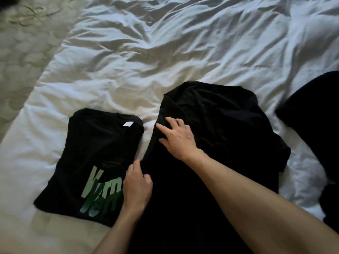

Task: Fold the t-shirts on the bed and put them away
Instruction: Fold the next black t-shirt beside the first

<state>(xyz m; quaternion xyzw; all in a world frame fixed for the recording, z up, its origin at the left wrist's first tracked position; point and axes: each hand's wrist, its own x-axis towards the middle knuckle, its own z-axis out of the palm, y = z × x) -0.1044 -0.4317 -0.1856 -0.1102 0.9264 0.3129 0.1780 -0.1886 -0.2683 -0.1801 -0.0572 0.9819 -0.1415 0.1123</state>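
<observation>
A plain black t-shirt [216, 118] lies spread on the white duvet [165, 52], its left side folded inward. My right hand [177, 137] rests flat on the shirt near the left shoulder, fingers spread. My left hand [137, 184] holds the shirt's left folded edge lower down, fingers curled at the fabric. To the left lies a folded black t-shirt with green lettering [95, 162], a white neck label showing.
More dark clothing [311, 103] lies at the right edge of the bed, with another dark piece [330, 202] below it. A patterned quilted cover [23, 52] lies at the upper left. The duvet beyond the shirts is wrinkled.
</observation>
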